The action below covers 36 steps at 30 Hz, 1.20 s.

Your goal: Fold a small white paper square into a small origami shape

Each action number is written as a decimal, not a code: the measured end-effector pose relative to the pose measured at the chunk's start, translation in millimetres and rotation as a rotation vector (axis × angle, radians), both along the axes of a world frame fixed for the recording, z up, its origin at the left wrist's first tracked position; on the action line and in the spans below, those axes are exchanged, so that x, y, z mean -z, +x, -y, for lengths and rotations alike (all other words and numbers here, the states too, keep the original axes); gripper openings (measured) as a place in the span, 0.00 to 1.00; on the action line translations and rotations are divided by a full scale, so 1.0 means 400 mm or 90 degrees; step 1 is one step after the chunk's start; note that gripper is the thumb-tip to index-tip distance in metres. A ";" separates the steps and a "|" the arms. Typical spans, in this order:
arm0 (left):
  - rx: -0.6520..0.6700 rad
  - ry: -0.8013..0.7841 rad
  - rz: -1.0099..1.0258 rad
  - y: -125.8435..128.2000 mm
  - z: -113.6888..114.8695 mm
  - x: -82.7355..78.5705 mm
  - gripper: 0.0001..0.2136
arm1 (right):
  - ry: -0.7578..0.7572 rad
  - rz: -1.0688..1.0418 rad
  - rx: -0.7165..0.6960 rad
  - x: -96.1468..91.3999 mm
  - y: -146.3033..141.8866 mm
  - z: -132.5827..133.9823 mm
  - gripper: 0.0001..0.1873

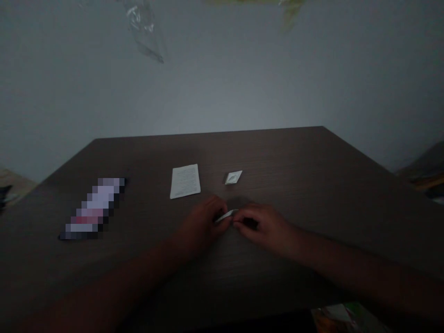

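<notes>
Between my two hands, low over the table (pixel 284 162), is a small thin white piece (pixel 227 215) that looks like paper or card, seen nearly edge-on. My left hand (pixel 208 219) is closed with its fingers and thumb around the left part of it. At its right end, my right hand (pixel 260 224) pinches with thumb and forefinger. Fingers cover much of the piece, so its kind is unclear. Just beyond the hands lies a small white diamond-shaped folded piece (pixel 233 177). A white sheet with printed text (pixel 185 181) lies flat to its left.
A long dark-edged object with a blurred-out face (pixel 93 208), perhaps a phone, lies on the table's left side. Behind the table's far edge rises a pale wall (pixel 222 83) with a clear plastic bag (pixel 144 30) on it. Colourful packaging (pixel 336 314) shows below the near edge.
</notes>
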<state>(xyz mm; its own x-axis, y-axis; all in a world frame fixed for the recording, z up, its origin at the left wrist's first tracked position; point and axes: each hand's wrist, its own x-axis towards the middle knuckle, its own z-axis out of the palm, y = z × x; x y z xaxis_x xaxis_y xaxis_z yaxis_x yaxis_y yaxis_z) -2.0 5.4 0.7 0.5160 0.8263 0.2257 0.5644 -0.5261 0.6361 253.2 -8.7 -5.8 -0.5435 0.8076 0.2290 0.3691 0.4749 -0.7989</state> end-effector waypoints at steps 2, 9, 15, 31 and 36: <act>0.022 -0.016 0.025 0.003 0.006 -0.005 0.04 | -0.032 -0.023 0.022 -0.002 -0.003 0.000 0.05; 0.049 -0.072 0.130 -0.001 0.016 -0.019 0.06 | -0.095 -0.139 0.087 0.020 0.003 -0.018 0.05; -0.005 -0.066 0.158 -0.004 0.004 0.023 0.05 | -0.141 -0.211 0.101 0.041 -0.007 -0.018 0.06; -0.018 -0.024 0.153 0.012 0.021 0.011 0.08 | -0.197 -0.241 0.106 0.032 -0.020 -0.023 0.11; -0.025 -0.022 0.171 0.015 0.021 0.006 0.10 | -0.196 -0.271 0.093 0.029 -0.026 -0.021 0.10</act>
